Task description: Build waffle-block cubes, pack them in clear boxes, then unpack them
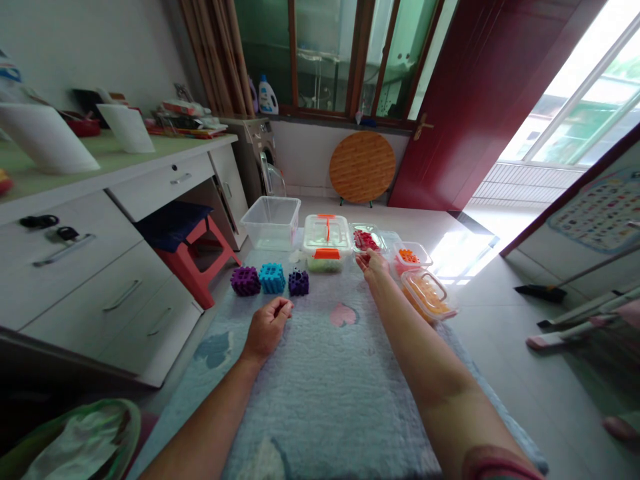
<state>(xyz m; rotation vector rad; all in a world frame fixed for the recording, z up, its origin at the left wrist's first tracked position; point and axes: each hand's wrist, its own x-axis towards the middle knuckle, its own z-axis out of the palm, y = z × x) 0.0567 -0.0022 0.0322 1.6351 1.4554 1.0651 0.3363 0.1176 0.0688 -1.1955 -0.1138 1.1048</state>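
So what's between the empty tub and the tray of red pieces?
In the head view, a lidded clear box with an orange latch stands between the empty tub and the red-piece tray.

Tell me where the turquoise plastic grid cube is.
In the head view, the turquoise plastic grid cube sits left of centre on the blue rug, between a violet cube and a dark purple cube, beyond the left hand.

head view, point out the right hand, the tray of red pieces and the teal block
right hand [373, 264], head view, on the middle of the hand
tray of red pieces [366, 227], head view, on its far rim
teal block [272, 278], head view, on its front face
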